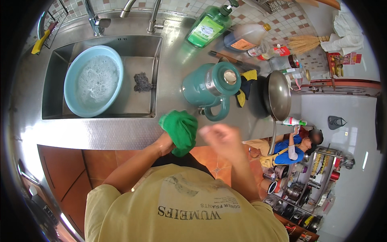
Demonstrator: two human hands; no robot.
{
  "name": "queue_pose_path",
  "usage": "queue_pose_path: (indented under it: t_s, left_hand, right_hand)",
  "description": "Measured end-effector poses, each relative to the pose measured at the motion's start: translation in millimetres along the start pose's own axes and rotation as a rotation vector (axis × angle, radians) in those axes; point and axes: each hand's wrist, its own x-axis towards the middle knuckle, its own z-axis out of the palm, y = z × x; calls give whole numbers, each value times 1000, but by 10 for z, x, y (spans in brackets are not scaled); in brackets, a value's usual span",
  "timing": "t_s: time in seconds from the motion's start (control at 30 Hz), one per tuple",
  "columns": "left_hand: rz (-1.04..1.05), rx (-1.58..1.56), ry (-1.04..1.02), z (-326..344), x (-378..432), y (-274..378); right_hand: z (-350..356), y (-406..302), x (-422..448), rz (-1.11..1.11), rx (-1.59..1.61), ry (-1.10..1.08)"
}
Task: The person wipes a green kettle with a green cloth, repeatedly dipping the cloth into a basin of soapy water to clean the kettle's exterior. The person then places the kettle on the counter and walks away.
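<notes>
My left hand (166,144) has hold of a green cloth (180,130), which covers most of its fingers near the counter's front edge. To the right of the cloth, apart from it, is my right hand (222,138), blurred by motion; its finger shape is unclear and no object shows in it. Just beyond my hands a teal insulated jug (196,86) stands on the steel counter, its handle towards me. In the sink at left, a light blue basin (121,81) holds sudsy water, and a dark steel-wool scourer (142,82) lies beside it.
Behind the jug stand a green pump bottle (208,27) and several other bottles. A black and yellow cloth (246,86) and a frying pan (278,96) are to its right, the pan's handle jutting past the counter edge. Another person (291,151) is near a pot rack further right.
</notes>
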Motion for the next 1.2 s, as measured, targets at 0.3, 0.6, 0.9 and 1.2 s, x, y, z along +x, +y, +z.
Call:
queue_pose_path:
  t_s: [0.3, 0.6, 0.9, 1.2]
  left_hand:
    - [799, 633, 144, 289, 1265, -457]
    - [800, 1179, 727, -158, 1991, -334]
    - [1167, 1600, 1062, -402, 1906, 1102]
    - [906, 1524, 451, -31, 1108, -496]
  right_hand:
    - [58, 375, 823, -80, 616, 623]
    - [118, 499, 927, -132, 689, 504]
    - [-10, 661, 854, -140, 594, 444]
    - [30, 641, 846, -142, 667, 490]
